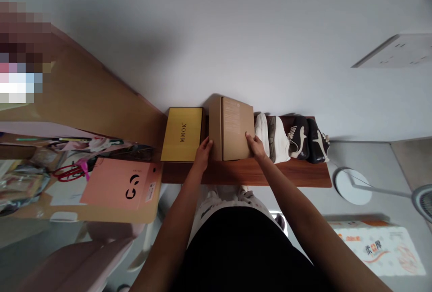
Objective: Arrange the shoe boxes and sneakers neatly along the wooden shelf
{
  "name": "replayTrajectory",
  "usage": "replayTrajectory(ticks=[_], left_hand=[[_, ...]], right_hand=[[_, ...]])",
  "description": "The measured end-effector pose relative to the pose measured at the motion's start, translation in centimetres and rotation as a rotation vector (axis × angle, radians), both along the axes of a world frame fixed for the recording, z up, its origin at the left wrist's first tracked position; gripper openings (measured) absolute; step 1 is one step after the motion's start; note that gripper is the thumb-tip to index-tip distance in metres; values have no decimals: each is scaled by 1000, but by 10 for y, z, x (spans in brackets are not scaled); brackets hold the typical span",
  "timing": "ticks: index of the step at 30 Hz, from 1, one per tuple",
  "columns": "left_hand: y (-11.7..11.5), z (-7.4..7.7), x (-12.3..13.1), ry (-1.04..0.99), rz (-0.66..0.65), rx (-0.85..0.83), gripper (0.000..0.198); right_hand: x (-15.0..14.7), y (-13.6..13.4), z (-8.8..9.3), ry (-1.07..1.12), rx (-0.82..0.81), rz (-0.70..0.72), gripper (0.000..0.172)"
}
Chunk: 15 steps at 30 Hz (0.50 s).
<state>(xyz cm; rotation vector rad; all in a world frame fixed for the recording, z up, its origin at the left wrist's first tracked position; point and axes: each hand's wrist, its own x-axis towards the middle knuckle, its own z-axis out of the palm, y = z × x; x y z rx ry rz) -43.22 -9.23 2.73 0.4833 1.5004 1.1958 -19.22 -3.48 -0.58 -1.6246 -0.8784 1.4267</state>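
A brown cardboard box (237, 125) stands on a reddish wooden shelf (243, 172) against the wall, held from both sides. My left hand (203, 151) presses on its left side, thumb up near the edge. On the opposite side my right hand (255, 143) grips the box by its right edge, the thumb on the top face. Just left of the box lies a yellow MMOK box (183, 133). To the right come white shoes (280, 139) and a pair of dark shoes with pale laces (299, 137), all on the same shelf.
At left a desk carries a pink box (116, 184), red-handled scissors (69, 172) and clutter, with a pink chair (84, 256) below. A round white fan base (353, 186) and a printed white pack (381, 249) are on the floor at right. A socket plate (398, 51) is on the wall.
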Motion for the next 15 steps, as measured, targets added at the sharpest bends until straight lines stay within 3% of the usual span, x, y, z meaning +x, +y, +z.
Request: replayTrajectory(ticks=[3,6,11,15], left_hand=[[-5,9,-3,-297,-57,-83,57],[-11,14,-5,-474,-88,-179,62],[-16,17,-8,-489,-71,-205,64],[-17,15,-5,-437,-73,-180,62]], right_hand=[[-10,-6,-1,133,-11,16,63],[-20,-11,-6,128,6,6,72],[-28,-15,-5,-25,53,72,89],[-34,-17,8,-110,32,171,88]])
